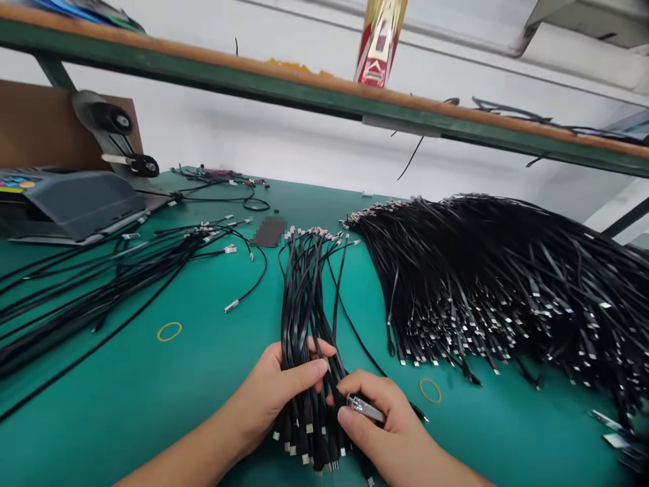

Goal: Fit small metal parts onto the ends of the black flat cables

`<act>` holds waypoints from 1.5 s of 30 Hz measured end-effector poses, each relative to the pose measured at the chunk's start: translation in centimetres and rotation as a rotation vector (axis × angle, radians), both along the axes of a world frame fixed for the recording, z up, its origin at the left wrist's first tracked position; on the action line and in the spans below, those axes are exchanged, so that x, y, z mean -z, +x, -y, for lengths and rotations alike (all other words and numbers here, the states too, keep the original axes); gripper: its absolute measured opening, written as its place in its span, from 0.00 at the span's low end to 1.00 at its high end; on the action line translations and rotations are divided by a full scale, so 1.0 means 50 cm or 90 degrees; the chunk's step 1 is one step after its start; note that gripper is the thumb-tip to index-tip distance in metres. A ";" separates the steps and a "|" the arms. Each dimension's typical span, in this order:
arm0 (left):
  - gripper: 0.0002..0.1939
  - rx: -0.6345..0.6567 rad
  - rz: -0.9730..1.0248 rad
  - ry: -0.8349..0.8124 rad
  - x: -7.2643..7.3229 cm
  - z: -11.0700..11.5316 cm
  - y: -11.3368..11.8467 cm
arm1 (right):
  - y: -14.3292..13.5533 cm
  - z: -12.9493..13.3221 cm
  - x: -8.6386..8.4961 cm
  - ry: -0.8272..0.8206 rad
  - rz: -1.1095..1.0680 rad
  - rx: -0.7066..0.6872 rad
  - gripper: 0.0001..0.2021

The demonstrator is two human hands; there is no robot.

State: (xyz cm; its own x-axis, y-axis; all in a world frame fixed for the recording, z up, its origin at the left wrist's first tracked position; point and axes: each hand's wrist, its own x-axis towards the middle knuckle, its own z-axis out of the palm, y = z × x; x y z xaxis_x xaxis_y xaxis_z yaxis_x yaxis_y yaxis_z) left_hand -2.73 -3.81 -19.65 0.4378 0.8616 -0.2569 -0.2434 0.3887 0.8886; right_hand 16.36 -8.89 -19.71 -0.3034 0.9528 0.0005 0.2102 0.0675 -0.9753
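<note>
My left hand (284,382) is closed around a bundle of black USB cables (303,291) lying lengthwise in front of me. Its thumb presses across the top of the bundle, and the plugs at the near end point toward me. My right hand (382,419), just right of the bundle, is closed on a small silver tool that looks like nail clippers (365,408). The tool's tip is beside a black cable plug between the two hands; whether it touches is unclear. A yellow rubber band (430,390) lies right of my right hand.
A large pile of black cables (487,270) covers the right side of the green table (228,379). Loose cables (126,270) and another rubber band (169,331) lie left. A grey machine (84,199) stands at back left. Overhead runs a shelf (284,80) holding a red-and-gold box (381,47).
</note>
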 end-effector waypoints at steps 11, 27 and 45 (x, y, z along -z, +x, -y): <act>0.11 0.074 -0.043 0.091 -0.008 0.000 0.000 | 0.003 0.005 0.019 0.027 0.074 -0.009 0.11; 0.26 -0.037 -0.127 -0.037 -0.007 0.015 0.006 | 0.041 0.032 0.001 0.383 -0.026 0.175 0.09; 0.22 0.050 -0.056 0.042 0.006 0.001 0.006 | -0.008 0.016 0.019 0.054 0.026 0.096 0.17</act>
